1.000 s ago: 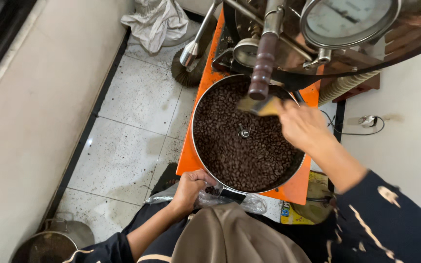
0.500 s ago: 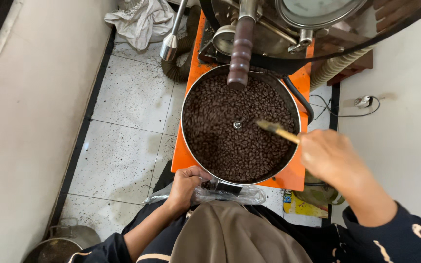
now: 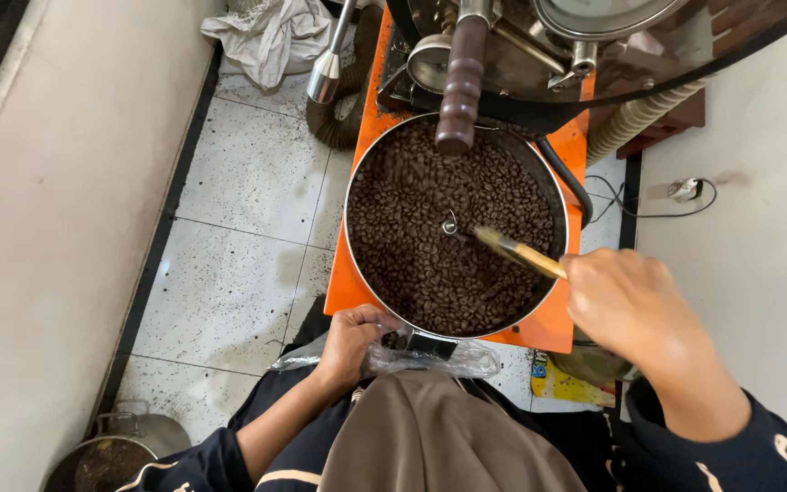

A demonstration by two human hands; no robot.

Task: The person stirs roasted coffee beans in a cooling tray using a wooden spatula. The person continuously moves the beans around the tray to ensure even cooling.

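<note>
Fingers closed on brush and bag.
Right hand [image 3: 632, 302] holds brush [image 3: 514, 250] over beans [image 3: 448, 237]; left hand [image 3: 350, 339] grips plastic bag [image 3: 430, 359] below tray [image 3: 557, 191].

We see a small brush [image 3: 514, 251] with a pale wooden handle held nearly flat in our right hand [image 3: 628, 305], its bristle end lying on the dark roasted coffee beans [image 3: 430, 255] just right of the small metal hub at the middle of the round steel tray [image 3: 354, 182]. The beans fill that tray almost to its rim in an even, glossy brown layer. A clear plastic bag [image 3: 430, 360], crumpled, sits just under the tray's near edge, gripped by our left hand [image 3: 348, 342].
</note>
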